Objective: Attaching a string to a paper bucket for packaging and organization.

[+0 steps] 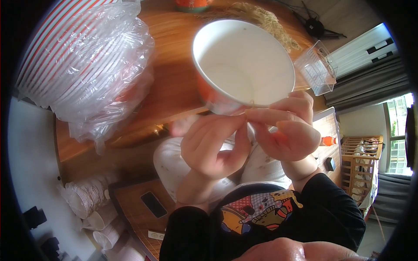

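Observation:
Just in front of the near rim of a large paper bucket [244, 65], my two hands meet at their fingertips. The bucket is white inside, with a red and orange outer wall, and its mouth tilts toward me on the wooden table [170, 48]. My left hand [215, 145] is closed in a pinch, its thumb and index finger pressed together. My right hand [285, 126] pinches at the same spot, its fingers curled. Whatever lies between the fingertips is too small to make out. Beyond the bucket lies a bundle of pale, straw-like strands [267, 21].
Stacked paper buckets in a clear plastic bag [100, 61] fill the left of the table. A transparent box [315, 67] sits at its right edge. Lower left are a phone [153, 204] on a wooden surface and white stacked containers [87, 195]. A wooden crib [360, 165] stands far right.

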Motion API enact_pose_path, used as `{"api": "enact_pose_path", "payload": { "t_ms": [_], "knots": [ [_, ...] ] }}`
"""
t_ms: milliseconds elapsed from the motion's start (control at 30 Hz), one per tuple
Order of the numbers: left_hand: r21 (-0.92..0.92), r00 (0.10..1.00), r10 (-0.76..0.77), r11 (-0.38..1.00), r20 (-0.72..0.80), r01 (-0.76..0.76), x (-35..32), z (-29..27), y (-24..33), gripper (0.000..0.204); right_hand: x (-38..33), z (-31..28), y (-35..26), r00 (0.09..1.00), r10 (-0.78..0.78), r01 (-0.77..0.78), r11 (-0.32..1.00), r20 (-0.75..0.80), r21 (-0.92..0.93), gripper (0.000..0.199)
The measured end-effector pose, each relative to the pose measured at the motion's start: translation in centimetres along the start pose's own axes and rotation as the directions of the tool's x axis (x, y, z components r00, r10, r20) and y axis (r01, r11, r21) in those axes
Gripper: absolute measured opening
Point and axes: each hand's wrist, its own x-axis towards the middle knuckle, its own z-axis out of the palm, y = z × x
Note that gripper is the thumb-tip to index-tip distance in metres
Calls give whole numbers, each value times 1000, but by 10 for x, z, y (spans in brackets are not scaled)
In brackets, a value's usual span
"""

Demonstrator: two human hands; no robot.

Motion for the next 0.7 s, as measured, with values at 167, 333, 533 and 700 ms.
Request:
{"api": "enact_pose_path", "payload": {
  "t_ms": [167,333,533,700],
  "knots": [
    [8,1000,-29,1000,9,29,-1,0,1,16,-1,-1,-1,1000,-2,2,999,0,-32,33],
    [21,1000,-6,1000,10,6,-1,0,2,15,3,-3,-4,1000,-3,4,997,25,-71,30],
    [52,999,30,998,25,-32,-2,1,0,16,3,-3,-8,994,82,-75,992,68,-101,30],
    [42,999,7,999,48,-9,-2,2,1,16,0,-5,-4,997,73,-72,997,18,-41,36]
  ]
}}
